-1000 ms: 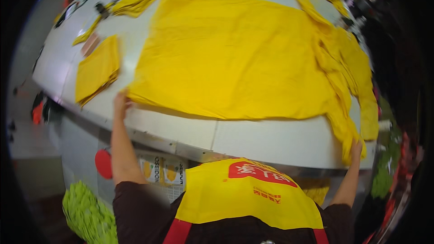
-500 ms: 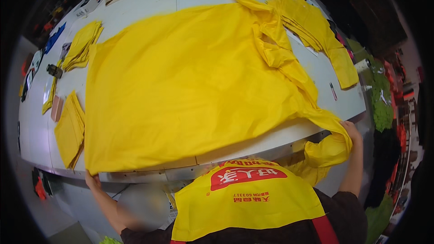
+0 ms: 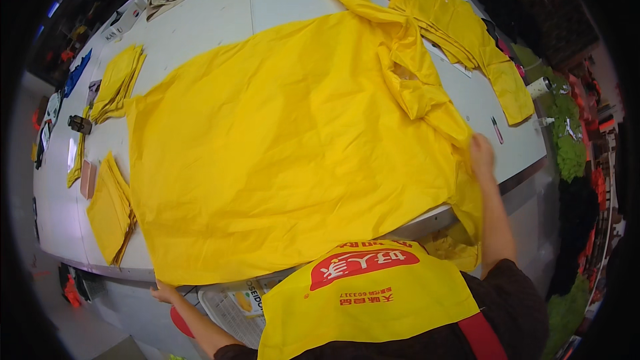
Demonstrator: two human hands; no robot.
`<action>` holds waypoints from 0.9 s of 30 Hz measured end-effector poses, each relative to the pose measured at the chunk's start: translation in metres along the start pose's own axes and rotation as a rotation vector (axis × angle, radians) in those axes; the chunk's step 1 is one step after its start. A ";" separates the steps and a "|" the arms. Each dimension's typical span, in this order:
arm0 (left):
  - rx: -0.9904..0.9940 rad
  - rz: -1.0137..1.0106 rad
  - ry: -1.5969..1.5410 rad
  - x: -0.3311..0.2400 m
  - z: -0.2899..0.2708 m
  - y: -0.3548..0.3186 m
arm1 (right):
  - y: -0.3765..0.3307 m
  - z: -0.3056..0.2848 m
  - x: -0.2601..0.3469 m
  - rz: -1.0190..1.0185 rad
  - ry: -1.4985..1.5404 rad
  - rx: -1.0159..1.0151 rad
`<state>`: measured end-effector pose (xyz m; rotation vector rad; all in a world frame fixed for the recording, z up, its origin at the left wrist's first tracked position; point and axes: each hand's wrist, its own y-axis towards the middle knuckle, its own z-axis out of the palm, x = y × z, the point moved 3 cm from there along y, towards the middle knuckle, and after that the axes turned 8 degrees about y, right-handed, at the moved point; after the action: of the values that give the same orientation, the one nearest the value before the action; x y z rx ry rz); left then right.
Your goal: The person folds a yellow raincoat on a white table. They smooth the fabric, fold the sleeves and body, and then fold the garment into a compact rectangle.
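Observation:
A large yellow long-sleeved garment (image 3: 280, 153) lies spread over the white table, its hem on the left and its bunched neck part on the right. At the near left hem corner, my left hand (image 3: 164, 292) is closed on the cloth, just off the table's front edge. My right hand (image 3: 483, 155), slightly blurred, grips the garment's right edge near the shoulder; the cloth hides some of its fingers. One sleeve stretches away toward the far side. The other hangs below my right hand, over the front edge. Creases run across the garment's body.
Folded yellow cloth pieces (image 3: 110, 210) lie at left beside a pinkish block (image 3: 88, 180), with another yellow stack (image 3: 119, 83) farther back. More yellow garments (image 3: 453, 23) are piled at far right. A pen (image 3: 497, 130) lies on the white table (image 3: 220, 10). A plastic basket (image 3: 230, 310) stands below the front edge.
My right hand has moved up and left along the garment's right edge. My left hand has drawn the hem corner nearer and slightly right; the near edge now hangs lower.

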<state>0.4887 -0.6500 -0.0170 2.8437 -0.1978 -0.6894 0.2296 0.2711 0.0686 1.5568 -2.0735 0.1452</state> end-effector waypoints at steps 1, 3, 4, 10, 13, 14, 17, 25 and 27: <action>-0.248 0.178 0.277 -0.035 -0.009 -0.022 | 0.001 0.031 0.028 -0.093 0.105 0.036; -0.047 0.511 -0.097 -0.096 -0.007 -0.081 | -0.001 0.086 0.078 -0.317 0.179 0.226; 0.076 0.612 -0.123 -0.125 -0.006 -0.120 | 0.003 0.103 0.107 -0.421 0.160 0.350; 0.383 0.740 -0.139 -0.142 0.037 -0.179 | 0.152 0.114 0.003 0.117 -0.019 0.408; 0.481 0.704 -0.226 -0.165 0.034 -0.188 | 0.183 0.093 -0.051 -0.206 -0.222 0.111; 0.467 0.732 -0.182 -0.173 0.032 -0.193 | 0.180 0.091 -0.040 -0.138 -0.331 0.190; 0.418 0.789 0.031 -0.184 0.048 -0.186 | 0.146 0.098 -0.009 0.120 -0.435 0.247; 0.402 0.609 0.421 -0.201 0.074 -0.157 | 0.136 0.110 -0.042 0.389 -0.324 0.203; 0.392 0.602 0.333 -0.181 0.085 -0.142 | 0.140 0.105 -0.046 0.360 -0.223 0.215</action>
<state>0.3015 -0.4944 -0.0451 2.9312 -1.1752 -0.0499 0.0731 0.3149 -0.0106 1.3517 -2.5766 0.3482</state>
